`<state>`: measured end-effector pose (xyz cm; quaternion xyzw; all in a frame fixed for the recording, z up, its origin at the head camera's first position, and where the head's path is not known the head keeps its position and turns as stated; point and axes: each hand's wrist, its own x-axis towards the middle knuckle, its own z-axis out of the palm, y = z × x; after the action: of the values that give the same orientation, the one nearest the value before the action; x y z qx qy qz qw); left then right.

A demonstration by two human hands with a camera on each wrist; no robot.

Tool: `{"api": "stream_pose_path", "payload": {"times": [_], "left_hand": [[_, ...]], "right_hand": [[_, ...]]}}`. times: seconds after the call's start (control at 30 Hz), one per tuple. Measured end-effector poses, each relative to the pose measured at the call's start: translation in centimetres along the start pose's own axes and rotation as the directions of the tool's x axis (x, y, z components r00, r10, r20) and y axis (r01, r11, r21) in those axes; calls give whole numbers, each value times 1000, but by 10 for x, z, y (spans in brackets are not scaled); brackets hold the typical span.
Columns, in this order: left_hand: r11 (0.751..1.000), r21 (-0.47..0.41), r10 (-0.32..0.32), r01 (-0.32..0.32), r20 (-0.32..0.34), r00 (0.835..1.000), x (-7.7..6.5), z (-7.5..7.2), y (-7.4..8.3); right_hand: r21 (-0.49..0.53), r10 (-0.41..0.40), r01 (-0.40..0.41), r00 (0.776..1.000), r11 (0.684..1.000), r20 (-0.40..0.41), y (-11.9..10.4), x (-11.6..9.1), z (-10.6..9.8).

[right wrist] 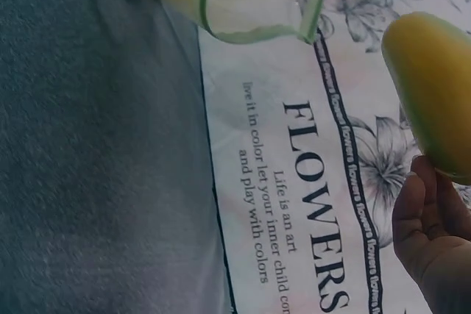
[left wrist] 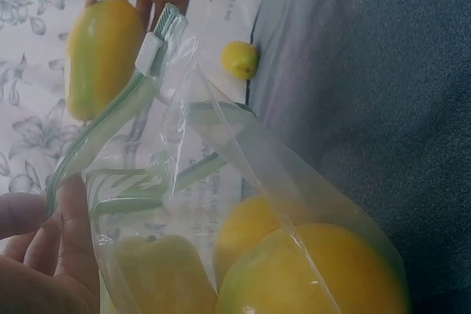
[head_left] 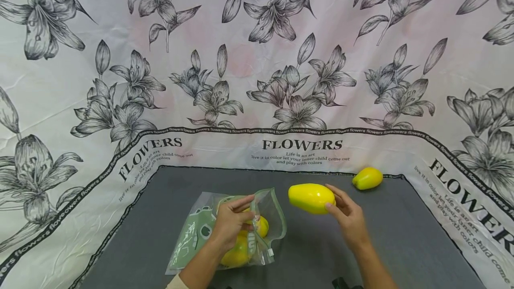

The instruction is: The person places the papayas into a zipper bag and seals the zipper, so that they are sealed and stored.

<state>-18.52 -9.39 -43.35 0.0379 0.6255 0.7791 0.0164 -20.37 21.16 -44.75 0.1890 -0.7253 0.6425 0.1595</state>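
Note:
My left hand (head_left: 229, 225) pinches the upper edge of a clear zip bag (head_left: 192, 237) with green trim and a green printed face. The bag's mouth gapes toward the right, and its white slider (left wrist: 149, 54) sits at one end of the zip. Inside lie several yellow fruits (head_left: 236, 254), seen through the plastic. My right hand (head_left: 350, 217) grips a yellow-green papaya (head_left: 311, 197) by one end, between thumb and fingers. It is held in the air just right of the bag mouth, apart from it.
Another yellow papaya (head_left: 367, 178) lies at the back right of the dark grey table (head_left: 132, 244). Behind and along the sides hangs a white cloth (head_left: 225, 150) printed with flowers and lettering. A small black object (head_left: 339, 282) shows at the front edge.

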Motion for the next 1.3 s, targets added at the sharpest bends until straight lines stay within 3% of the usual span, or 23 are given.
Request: {"api": "stream_pose_path", "payload": {"times": [0.47,0.7,1.07,1.3], "left_hand": [[1000,12,-9,9,-9,1000,2,-1,-2],[1000,15,-19,19,-6,1000,3,-1,-3],[1000,17,-25,24,31,999,3,2,-1],[999,6,-32,31,64,997,2,6,0]], "right_hand": [[16,78,-81,986,997,145,20,-2,37],[63,88,-107,965,992,247,28,-3,55],[106,143,-184,938,977,317,35,-4,80],[150,122,-192,916,970,382,36,-7,93]]}}
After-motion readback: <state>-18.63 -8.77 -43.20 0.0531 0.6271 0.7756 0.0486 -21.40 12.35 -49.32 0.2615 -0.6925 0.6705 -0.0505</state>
